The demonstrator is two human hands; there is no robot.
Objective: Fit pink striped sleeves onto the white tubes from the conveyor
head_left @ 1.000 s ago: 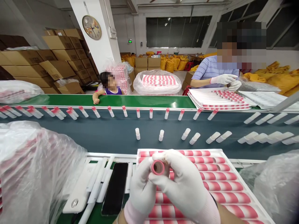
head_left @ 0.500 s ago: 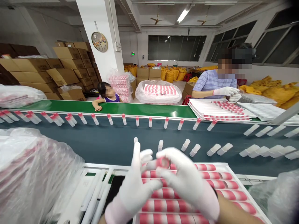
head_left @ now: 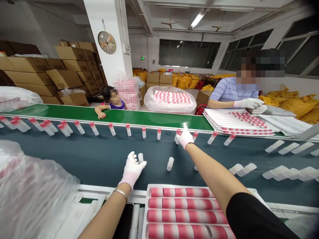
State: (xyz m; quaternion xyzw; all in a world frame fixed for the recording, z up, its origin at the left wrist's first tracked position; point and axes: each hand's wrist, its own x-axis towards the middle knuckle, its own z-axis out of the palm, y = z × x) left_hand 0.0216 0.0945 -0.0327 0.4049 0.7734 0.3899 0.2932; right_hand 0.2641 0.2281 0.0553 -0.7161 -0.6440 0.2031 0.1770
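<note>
With left fingers (head_left: 131, 157) wide by a white tube (head_left: 140, 157), had right fingers (head_left: 185, 130), grip unclear, near the belt (head_left: 99, 154)'s far edge.

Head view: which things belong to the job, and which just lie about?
Likely in use: white tube beside the left hand, red-topped tubes near the right hand, dark belt, tray of banded sleeves.

Seemingly just about: wall clock, cardboard boxes, black phone.

A plain white tube (head_left: 141, 157) stands nearly upright on the dark belt (head_left: 99, 152) beside the left hand's (head_left: 132, 168) spread fingers, while a pink-topped white tube (head_left: 177, 138), partly hidden, stands farther back against the right hand (head_left: 185, 136).
</note>
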